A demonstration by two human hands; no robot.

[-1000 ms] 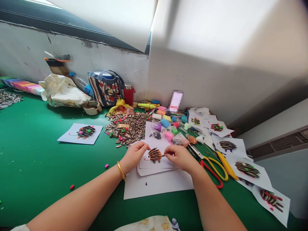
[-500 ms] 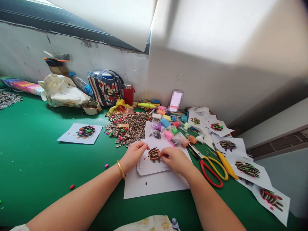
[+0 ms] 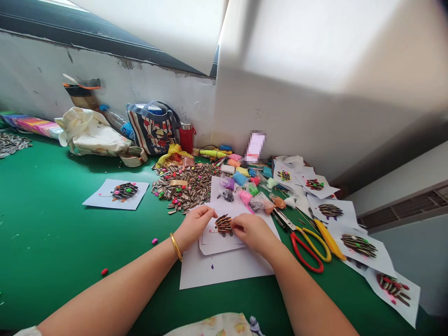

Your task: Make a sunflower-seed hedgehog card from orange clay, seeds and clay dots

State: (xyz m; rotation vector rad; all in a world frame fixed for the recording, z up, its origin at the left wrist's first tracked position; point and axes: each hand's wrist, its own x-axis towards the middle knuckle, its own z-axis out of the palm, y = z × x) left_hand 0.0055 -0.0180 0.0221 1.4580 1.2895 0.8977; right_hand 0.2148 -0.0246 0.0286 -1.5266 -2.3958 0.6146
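Note:
A small hedgehog figure made of striped seeds (image 3: 223,225) lies on white paper (image 3: 217,248) between my hands. My left hand (image 3: 196,227), with a gold bangle at the wrist, is at the figure's upper left, thumb and fingertips pinched together; whatever they hold is too small to make out. My right hand (image 3: 252,232) touches the figure's right edge with its fingers curled together, and the fingertips hide anything between them. A larger white sheet (image 3: 199,275) lies underneath.
A seed pile (image 3: 192,184) and bagged coloured clay (image 3: 241,178) lie beyond my hands. Scissors (image 3: 310,247) and a yellow cutter (image 3: 329,239) are at the right, beside finished seed pictures (image 3: 359,245). Bags (image 3: 152,128) and a red bottle (image 3: 186,138) stand along the wall.
My right hand has shifted very slightly left against the figure's right edge. My left hand has hardly moved.

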